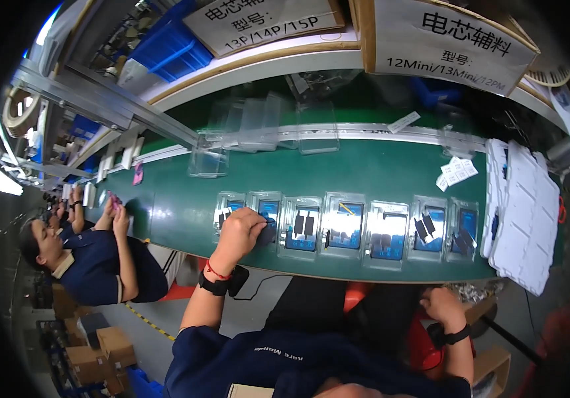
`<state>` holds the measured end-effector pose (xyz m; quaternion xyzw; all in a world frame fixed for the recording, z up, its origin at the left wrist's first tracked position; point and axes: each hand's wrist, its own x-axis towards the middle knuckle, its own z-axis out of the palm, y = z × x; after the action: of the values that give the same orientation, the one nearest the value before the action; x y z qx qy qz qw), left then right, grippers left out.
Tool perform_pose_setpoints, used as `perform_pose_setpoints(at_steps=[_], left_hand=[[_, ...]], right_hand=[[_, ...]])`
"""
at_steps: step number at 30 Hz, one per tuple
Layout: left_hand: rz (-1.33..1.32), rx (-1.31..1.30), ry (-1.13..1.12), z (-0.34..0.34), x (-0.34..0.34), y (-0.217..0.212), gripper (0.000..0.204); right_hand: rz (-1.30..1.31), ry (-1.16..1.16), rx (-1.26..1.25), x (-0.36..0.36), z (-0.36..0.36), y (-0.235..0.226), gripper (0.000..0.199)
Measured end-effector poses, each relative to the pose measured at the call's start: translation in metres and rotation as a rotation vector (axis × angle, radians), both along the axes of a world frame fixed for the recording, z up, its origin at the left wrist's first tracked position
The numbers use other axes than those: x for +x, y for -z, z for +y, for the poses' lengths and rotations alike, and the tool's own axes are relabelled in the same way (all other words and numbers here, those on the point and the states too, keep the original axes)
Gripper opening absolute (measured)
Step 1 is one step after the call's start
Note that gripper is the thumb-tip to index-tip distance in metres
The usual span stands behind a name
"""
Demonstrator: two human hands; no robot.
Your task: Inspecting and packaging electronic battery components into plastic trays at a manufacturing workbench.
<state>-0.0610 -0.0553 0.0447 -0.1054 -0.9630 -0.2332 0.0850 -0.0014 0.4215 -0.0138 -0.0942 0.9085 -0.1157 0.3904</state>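
Observation:
My left hand (pixel 235 233) reaches over the left end of a row of clear plastic trays, its thumb and fingers pinched together. Whatever lies between its fingertips is too small or hidden to make out. Right beside those fingertips is a dark flat piece (pixel 268 232) in the second clear tray (pixel 265 196), which also holds a blue rectangular part. Several similar trays continue to the right, such as one with two black strips (pixel 303 225) on a blue part. My right hand (pixel 443 306) is off the table edge, low by my right leg, with curled fingers and nothing visible in them.
Empty clear trays (pixel 245 124) are stacked along the back rail. White label sheets (pixel 457 173) lie at the back right, beside a stack of white trays (pixel 522 212). A co-worker (pixel 93 259) sits at the left along the green table (pixel 185 205). Overhead is a shelf with blue bins (pixel 169 50).

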Motion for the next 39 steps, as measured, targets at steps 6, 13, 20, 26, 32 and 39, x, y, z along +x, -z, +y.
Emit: perform_pose_setpoints(at_steps=[6,13,20,26,32,39], left_hand=[[0.100,0.044,0.018,-0.005,0.001,0.016,0.008],[0.134,0.353,-0.174,-0.027,0.018,0.010,0.006],[0.179,0.301,-0.478,-0.108,0.068,0.022,0.009],[0.263,0.329,-0.474,-0.085,0.044,0.040,0.005],[0.339,0.260,-0.491,-0.086,0.046,0.029,0.004],[0.363,0.210,-0.422,-0.076,0.013,0.042,0.004]], right_hand=[[0.592,0.063,-0.789,0.001,-0.110,-0.088,0.012],[0.995,-0.005,-0.661,-0.044,-0.202,-0.049,0.028],[1.030,-0.224,-0.539,-0.047,-0.236,-0.040,0.020],[1.028,-0.212,-0.527,-0.057,-0.225,-0.054,0.023],[1.015,-0.346,-0.569,-0.059,-0.236,-0.060,0.024],[1.090,-0.387,-0.546,-0.060,-0.234,-0.054,0.029]])
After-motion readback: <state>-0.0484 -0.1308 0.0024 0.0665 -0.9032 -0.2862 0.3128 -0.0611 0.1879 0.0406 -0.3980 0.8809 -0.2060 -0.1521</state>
